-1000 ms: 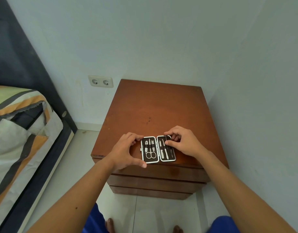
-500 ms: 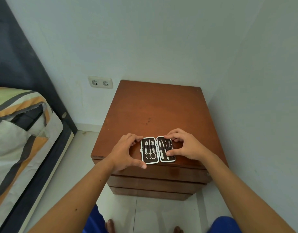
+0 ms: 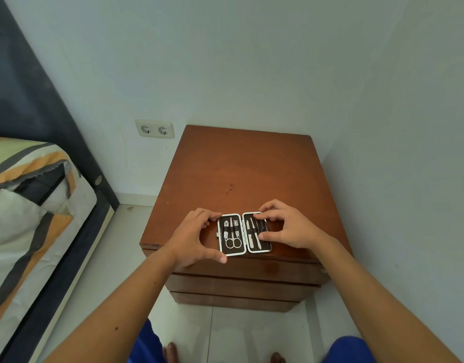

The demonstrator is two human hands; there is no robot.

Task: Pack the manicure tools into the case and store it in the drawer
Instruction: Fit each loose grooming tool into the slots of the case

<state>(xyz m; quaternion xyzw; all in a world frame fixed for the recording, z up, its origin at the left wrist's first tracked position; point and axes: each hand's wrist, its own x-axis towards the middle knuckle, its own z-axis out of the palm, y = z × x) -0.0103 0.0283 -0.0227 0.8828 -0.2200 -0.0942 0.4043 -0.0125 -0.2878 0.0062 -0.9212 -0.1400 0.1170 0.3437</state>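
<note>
A small manicure case (image 3: 243,235) lies spread open and flat near the front edge of the brown wooden nightstand (image 3: 241,169). Its dark lining holds scissors (image 3: 233,238) and clippers in the left half and several slim tools (image 3: 253,233) in the right half. My left hand (image 3: 192,238) frames the case's left half, fingertips at the top corner and thumb at the bottom corner. My right hand (image 3: 285,226) grips the right half, fingers over its top edge and thumb pressed on the lining. The top drawer (image 3: 251,268) below is shut.
Two more shut drawers (image 3: 238,288) sit below the top one. A wall stands close on the right and behind. A double socket (image 3: 155,128) is on the back wall. A bed with striped bedding (image 3: 29,205) lies to the left. My bare feet stand on white tiles.
My right hand's fingers have slid from the inside of the case's right half out to its top and side edges. My left hand and the case have stayed put.
</note>
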